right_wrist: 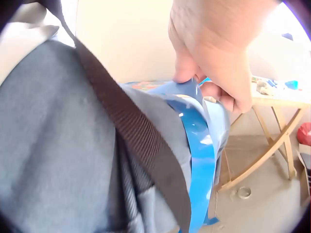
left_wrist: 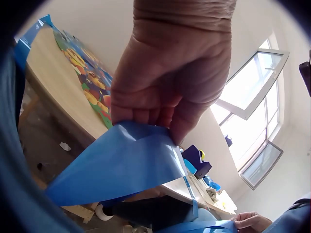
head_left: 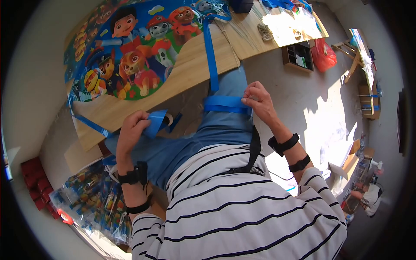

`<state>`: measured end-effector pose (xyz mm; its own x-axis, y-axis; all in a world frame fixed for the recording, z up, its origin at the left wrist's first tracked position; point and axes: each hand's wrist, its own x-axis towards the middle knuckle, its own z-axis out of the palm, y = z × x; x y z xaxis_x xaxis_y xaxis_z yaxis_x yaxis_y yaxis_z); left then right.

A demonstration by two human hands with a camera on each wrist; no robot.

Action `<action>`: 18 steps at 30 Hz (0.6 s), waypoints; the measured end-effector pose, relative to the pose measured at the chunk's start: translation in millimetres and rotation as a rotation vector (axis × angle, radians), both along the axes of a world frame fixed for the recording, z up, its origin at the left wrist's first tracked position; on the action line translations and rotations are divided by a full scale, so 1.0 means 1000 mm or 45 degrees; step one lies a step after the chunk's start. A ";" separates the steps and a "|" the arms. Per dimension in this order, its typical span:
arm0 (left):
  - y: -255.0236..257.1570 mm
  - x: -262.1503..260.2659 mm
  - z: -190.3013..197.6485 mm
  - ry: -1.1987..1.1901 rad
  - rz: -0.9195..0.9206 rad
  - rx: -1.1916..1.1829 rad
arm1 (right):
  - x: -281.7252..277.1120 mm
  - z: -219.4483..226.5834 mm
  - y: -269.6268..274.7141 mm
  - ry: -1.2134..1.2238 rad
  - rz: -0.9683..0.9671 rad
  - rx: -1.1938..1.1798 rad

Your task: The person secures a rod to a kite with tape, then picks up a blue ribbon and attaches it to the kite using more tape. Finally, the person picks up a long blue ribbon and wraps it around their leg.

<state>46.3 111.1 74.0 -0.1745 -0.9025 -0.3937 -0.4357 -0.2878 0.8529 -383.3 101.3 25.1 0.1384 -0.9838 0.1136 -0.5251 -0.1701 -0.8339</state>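
Note:
In the head view my left hand (head_left: 132, 130) pinches a glossy blue plastic strip (head_left: 155, 123) between thumb and fingers, over the left thigh. The left wrist view shows this strip (left_wrist: 121, 162) fanning out below the curled fingertips. My right hand (head_left: 260, 102) pinches the end of another blue strip (head_left: 225, 103) that lies across the right thigh near the knee. Seen from the right wrist, my right hand (right_wrist: 214, 53) has thumb and fingertips at the upper edge of the blue band (right_wrist: 199, 165), which curves down over the leg.
A wooden table (head_left: 186, 71) ahead bears a foil sheet (head_left: 134, 52) printed with cartoon puppies. Blue ribbons (head_left: 211, 56) hang off its edge. Foil-printed packets (head_left: 93, 195) lie at left. On the floor at right are a box (head_left: 298, 58) and a red bag (head_left: 323, 55).

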 end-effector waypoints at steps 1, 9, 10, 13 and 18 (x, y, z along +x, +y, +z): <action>0.001 0.001 0.000 0.007 -0.002 0.004 | 0.008 0.011 -0.004 0.060 0.069 -0.131; 0.001 -0.019 0.014 0.616 0.079 0.185 | 0.108 0.069 -0.021 -0.190 0.580 0.170; -0.002 -0.027 0.014 0.693 0.024 0.215 | 0.118 0.072 -0.023 -0.188 0.612 0.208; -0.013 -0.060 0.013 0.928 -0.103 0.392 | 0.131 0.075 -0.027 -0.268 0.621 0.297; -0.023 -0.079 -0.007 1.028 -0.049 0.466 | 0.117 0.071 -0.026 -0.337 0.515 0.406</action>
